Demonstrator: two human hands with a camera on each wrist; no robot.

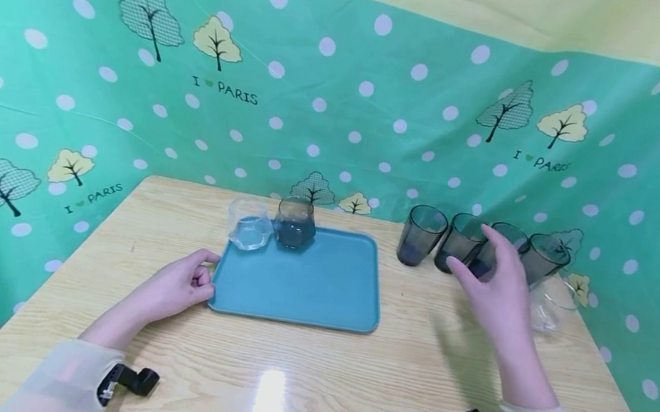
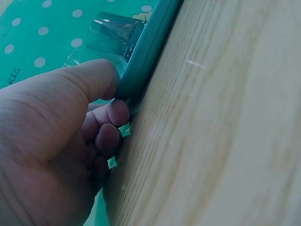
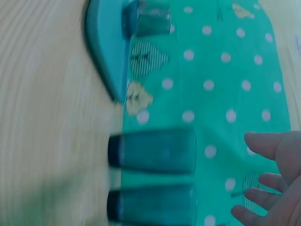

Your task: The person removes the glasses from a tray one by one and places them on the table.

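Note:
A blue tray (image 1: 304, 288) lies on the table, its left rim held by my left hand (image 1: 177, 286). In the left wrist view, my thumb (image 2: 101, 77) lies against the rim of the tray (image 2: 148, 52) and the other fingers curl beside it. On the tray's back left stand a clear glass (image 1: 251, 226) and a short dark glass (image 1: 295, 224). At the right, my right hand (image 1: 501, 287) hovers with thumb and fingers spread, holding nothing. Behind it several tall dark glasses (image 1: 420, 238) stand in a row, partly covered by the hand.
Another clear glass (image 1: 549, 306) stands at the right, partly hidden behind my right wrist. A green dotted cloth (image 1: 344, 115) hangs behind and beside the wooden table (image 1: 339, 395). Each forearm carries a small black wrist camera (image 1: 129, 379).

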